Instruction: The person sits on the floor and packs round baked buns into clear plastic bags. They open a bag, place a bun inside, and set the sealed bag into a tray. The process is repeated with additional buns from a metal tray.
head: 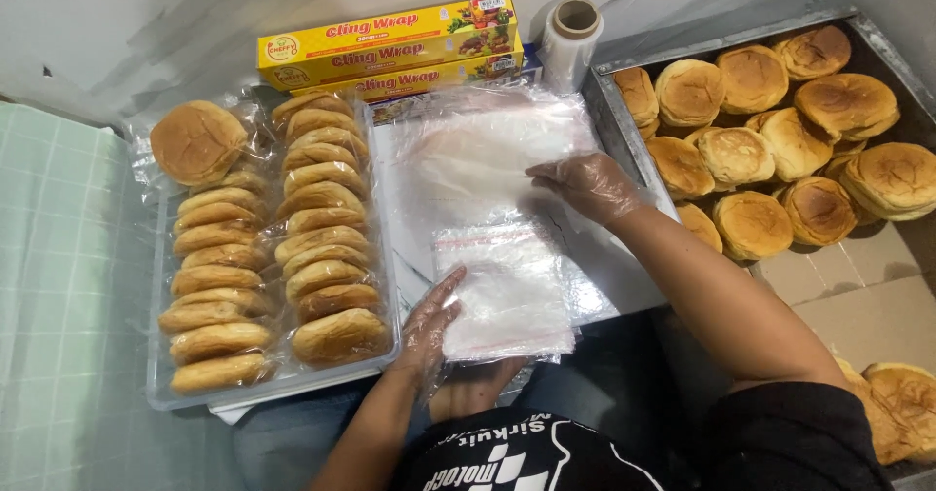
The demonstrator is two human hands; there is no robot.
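Observation:
My left hand (432,327), in a thin clear glove, presses on the left edge of a small stack of clear plastic bags (509,291) lying in front of me. My right hand (588,186), also gloved, rests with spread fingers on a larger pile of clear plastic sheets (478,155) on the white board (604,267). Neither hand lifts anything.
A clear tray (161,384) at left holds two rows of wrapped buns (322,257). A metal tray (609,125) at right is filled with several loose round buns (751,155). Yellow cling-wrap boxes (385,47) and a film roll (570,38) stand at the back wall.

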